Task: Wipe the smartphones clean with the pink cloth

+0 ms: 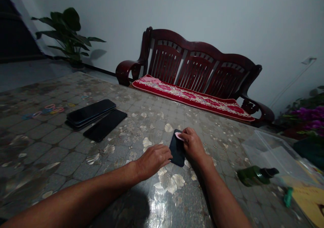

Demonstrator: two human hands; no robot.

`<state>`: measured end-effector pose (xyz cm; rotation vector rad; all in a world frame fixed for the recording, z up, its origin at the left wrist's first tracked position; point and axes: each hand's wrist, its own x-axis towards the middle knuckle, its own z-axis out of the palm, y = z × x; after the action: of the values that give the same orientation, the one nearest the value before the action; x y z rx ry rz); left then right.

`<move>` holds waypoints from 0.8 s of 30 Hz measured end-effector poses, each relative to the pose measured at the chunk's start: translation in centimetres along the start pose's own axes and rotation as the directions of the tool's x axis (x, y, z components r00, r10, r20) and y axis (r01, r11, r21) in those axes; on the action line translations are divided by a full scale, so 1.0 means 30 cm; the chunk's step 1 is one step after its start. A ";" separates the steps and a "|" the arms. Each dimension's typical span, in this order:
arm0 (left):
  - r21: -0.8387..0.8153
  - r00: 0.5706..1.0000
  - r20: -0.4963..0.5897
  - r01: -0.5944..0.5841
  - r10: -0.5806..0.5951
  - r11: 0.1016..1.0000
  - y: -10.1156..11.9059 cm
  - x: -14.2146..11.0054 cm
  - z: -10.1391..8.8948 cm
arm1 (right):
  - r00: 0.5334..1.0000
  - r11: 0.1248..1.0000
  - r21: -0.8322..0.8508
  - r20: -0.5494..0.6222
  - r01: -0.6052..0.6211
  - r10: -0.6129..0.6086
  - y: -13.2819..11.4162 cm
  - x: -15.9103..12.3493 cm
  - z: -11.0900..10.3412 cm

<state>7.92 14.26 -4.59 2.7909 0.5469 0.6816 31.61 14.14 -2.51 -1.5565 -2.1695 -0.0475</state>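
A dark smartphone (178, 152) lies on the patterned tabletop in front of me. My left hand (156, 157) is closed at its left edge, with the fingertips holding that side. Between the fingers of my right hand (193, 143) is a small pink pad (179, 136), pressed against the upper end of the phone's face. Whether it is sponge or cloth I cannot tell. Off to the left, several dark phones (91, 111) are stacked, and one more phone (105, 125) rests beside the stack, touching or overlapping its edge.
Coloured hair ties or rubber bands (50, 109) lie at the far left. On the right are a green bottle (253, 176) on its side, a clear plastic box (275, 153), a small green object (288, 197) and a yellow sheet (310, 201). A wooden bench (194, 66) stands behind the table (113, 201).
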 end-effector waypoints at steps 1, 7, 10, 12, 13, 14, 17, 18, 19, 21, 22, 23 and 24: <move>0.005 1.000 -0.001 -0.005 0.005 1.000 -0.001 0.000 0.003 | 1.000 1.000 0.002 0.012 0.009 -0.009 -0.006 0.000 -0.002; 0.022 1.000 -0.008 -0.018 0.018 1.000 -0.009 0.000 0.009 | 0.993 0.986 -0.126 -0.053 -0.112 0.106 0.010 0.029 0.020; 0.018 1.000 -0.003 -0.027 0.027 0.999 -0.008 0.003 0.005 | 0.991 0.981 -0.147 -0.052 -0.130 0.124 0.019 0.045 0.036; 0.013 0.999 0.000 -0.036 0.036 0.999 -0.006 0.004 0.004 | 0.994 0.985 -0.135 -0.021 -0.108 0.106 0.013 0.047 0.039; 0.010 0.999 0.001 -0.038 0.038 0.999 -0.005 0.005 0.004 | 0.996 0.988 -0.123 -0.001 -0.089 0.089 0.007 0.045 0.036; 0.007 0.999 0.000 -0.037 0.037 0.999 -0.003 0.005 0.004 | 0.997 0.992 -0.109 0.020 -0.065 0.068 -0.001 0.042 0.032; 0.005 1.000 -0.001 -0.031 0.031 1.000 0.000 0.004 0.004 | 0.998 0.999 -0.050 0.069 0.006 -0.002 -0.026 0.029 0.015; 0.005 1.000 0.001 -0.031 0.031 0.999 0.000 0.003 0.004 | 0.997 0.999 -0.031 0.074 0.022 -0.019 -0.032 0.026 0.011; 0.005 0.999 0.002 -0.033 0.033 0.999 0.000 0.002 0.004 | 0.997 0.999 -0.019 0.071 0.029 -0.027 -0.035 0.023 0.007; 0.009 0.999 0.002 -0.034 0.034 0.999 -0.001 0.001 0.003 | 0.999 0.999 -0.031 0.046 0.008 -0.007 -0.035 0.019 0.005; 0.014 0.999 -0.002 -0.032 0.032 0.999 -0.002 0.001 0.003 | 0.999 0.999 -0.047 0.031 -0.011 0.013 -0.032 0.018 0.006; 0.020 1.000 -0.006 -0.028 0.028 0.999 -0.002 0.002 0.003 | 0.999 0.998 -0.060 0.017 -0.029 0.031 -0.029 0.016 0.007; 0.026 1.000 -0.008 -0.023 0.024 0.999 -0.003 0.002 0.003 | 0.999 0.997 -0.068 0.010 -0.041 0.041 -0.026 0.014 0.008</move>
<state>7.97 14.35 -4.67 2.8245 0.5291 0.6957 30.72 14.30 -2.39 -1.6419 -2.1646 -0.1002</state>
